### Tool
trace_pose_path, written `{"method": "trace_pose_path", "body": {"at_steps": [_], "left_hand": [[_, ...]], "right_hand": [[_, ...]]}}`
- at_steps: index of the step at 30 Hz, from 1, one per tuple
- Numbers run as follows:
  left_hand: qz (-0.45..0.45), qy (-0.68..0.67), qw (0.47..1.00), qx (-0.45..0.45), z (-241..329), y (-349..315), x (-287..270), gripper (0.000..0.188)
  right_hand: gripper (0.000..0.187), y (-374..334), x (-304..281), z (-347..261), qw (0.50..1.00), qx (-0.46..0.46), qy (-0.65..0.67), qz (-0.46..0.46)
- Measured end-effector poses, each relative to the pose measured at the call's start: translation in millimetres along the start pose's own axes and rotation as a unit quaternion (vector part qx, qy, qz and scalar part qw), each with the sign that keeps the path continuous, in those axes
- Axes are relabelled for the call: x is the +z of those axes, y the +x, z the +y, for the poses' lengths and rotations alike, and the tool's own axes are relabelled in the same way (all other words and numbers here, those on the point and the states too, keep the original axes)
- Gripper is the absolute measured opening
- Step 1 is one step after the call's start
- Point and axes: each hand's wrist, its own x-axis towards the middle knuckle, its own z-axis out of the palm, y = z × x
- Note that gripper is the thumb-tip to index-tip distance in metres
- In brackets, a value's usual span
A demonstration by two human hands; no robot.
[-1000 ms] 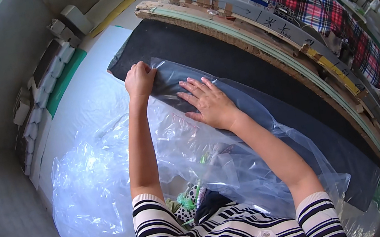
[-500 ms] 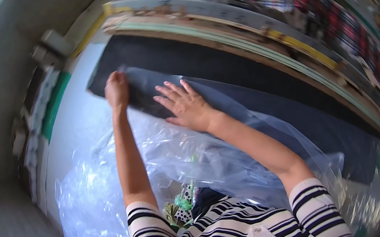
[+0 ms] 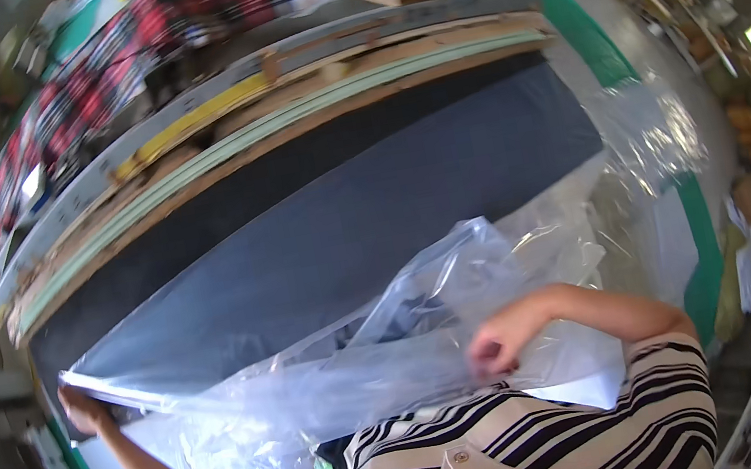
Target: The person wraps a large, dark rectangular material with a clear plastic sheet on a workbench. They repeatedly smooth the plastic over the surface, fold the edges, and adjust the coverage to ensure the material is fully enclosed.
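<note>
A long black sheet (image 3: pixel 134 287) lies flat across the table, largely covered by clear plastic film (image 3: pixel 331 212). At the sheet's near left corner my left hand (image 3: pixel 85 411) is closed on the gathered edge of the film. My right hand (image 3: pixel 506 337) is near my body at the right of centre, fingers curled into the bunched film. Its fingertips are blurred and partly hidden. Loose folds of film lie crumpled between my hands and against my striped top.
Beyond the sheet runs a stack of long wooden and pale green strips (image 3: pixel 274 117), with a yellow strip (image 3: pixel 195 121) behind. Red plaid cloth (image 3: pixel 254 0) spreads farther back. Green edging (image 3: pixel 580 28) and more crumpled film (image 3: pixel 649 131) lie at the right.
My view has swung to the right. My right hand has left the sheet's surface, where it lay spread, and come back toward my body, curled. My left hand stays by the corner.
</note>
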Motion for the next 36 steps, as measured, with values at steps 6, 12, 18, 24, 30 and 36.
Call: {"method": "trace_pose_path", "body": {"at_steps": [6,12,18,24,30,36], "left_hand": [[0.046,0.123,0.991,0.01,-50.8,28.3,-18.5,0.041],[0.028,0.131,0.991,-0.01,-28.4,3.8,-27.8,0.042],[0.035,0.094,0.995,0.002,-7.0,3.8,-9.1,0.036],[0.023,0.119,0.993,-0.008,-28.4,-5.3,-38.8,0.033],[0.019,0.119,0.992,0.044,-45.1,-1.0,-40.8,0.036],[0.028,0.134,0.989,0.052,-54.1,9.7,-53.8,0.037]], "right_hand": [[0.022,-231.0,143.4,371.9,0.736,0.474,-0.328,0.355],[0.012,-394.4,70.8,336.3,0.411,0.42,-0.278,0.76],[0.026,-409.7,-216.2,238.1,0.171,-0.255,0.173,0.936],[0.047,-217.7,-272.0,121.0,0.411,0.074,-0.197,0.887],[0.032,-214.6,-220.5,94.2,0.409,0.001,-0.207,0.889],[0.029,-165.8,-197.8,64.5,0.417,0.123,-0.337,0.835]]}}
